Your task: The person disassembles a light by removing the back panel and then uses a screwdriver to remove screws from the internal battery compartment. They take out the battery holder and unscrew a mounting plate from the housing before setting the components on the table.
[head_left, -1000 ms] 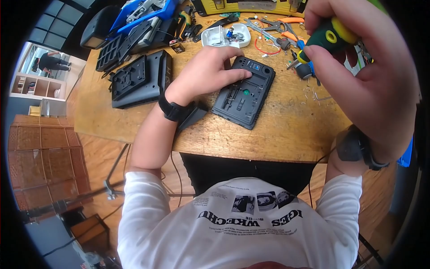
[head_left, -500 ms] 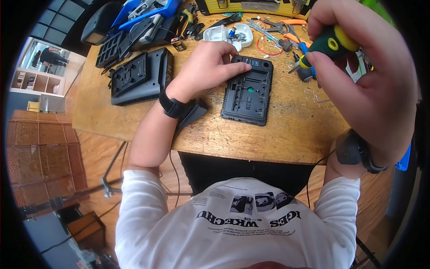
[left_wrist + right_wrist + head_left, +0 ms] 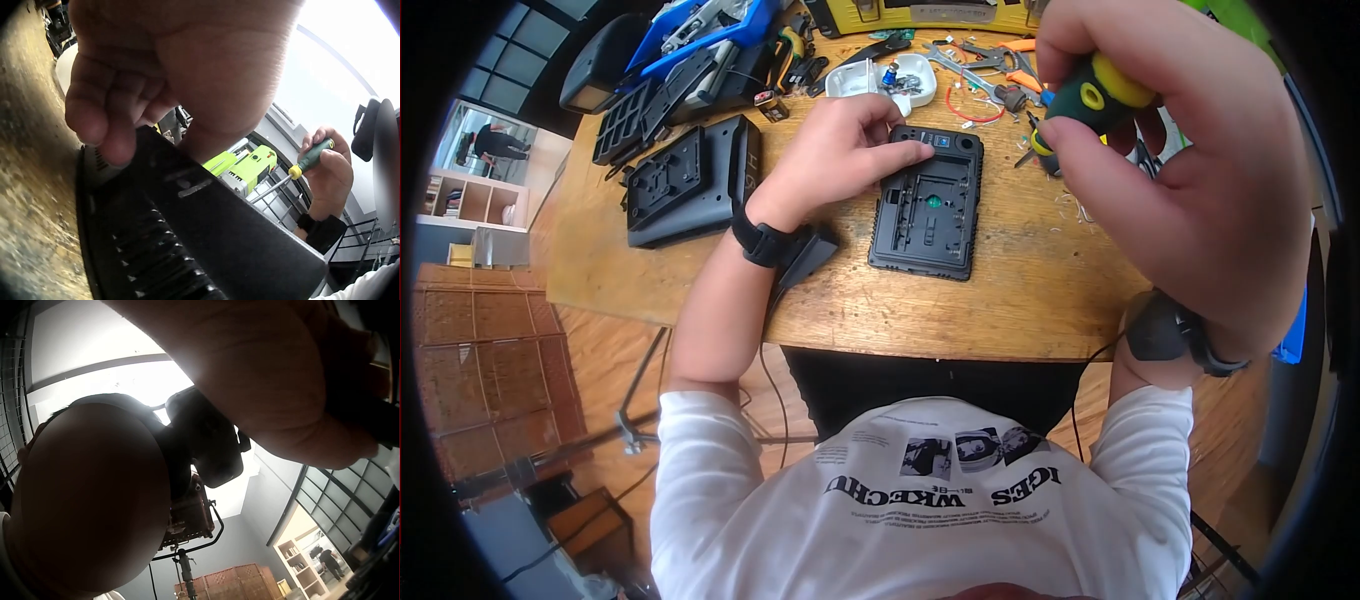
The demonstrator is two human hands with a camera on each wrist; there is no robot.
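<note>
A flat black plastic housing (image 3: 930, 215) with slots and a small green spot lies on the wooden table. My left hand (image 3: 825, 150) grips its far left corner, thumb on the upper face and fingers curled down by the edge, as the left wrist view also shows. Raised to the right of the housing, my right hand (image 3: 1200, 170) holds a green and yellow screwdriver (image 3: 1090, 100). Its shaft points down and left, apart from the housing. In the left wrist view the screwdriver handle (image 3: 315, 156) sits between thumb and fingers.
Left of my hand lies a larger black case (image 3: 725, 200), with a blue bin (image 3: 740, 30) behind it. A white tray (image 3: 840, 82) of small parts, pliers (image 3: 990, 62) and a red wire (image 3: 972, 118) lie beyond the housing. A yellow toolbox (image 3: 850, 18) stands at the back.
The housing has turned from slanted to nearly straight under my left hand. The screwdriver stays raised in my right hand. The whole head view has shifted slightly.
</note>
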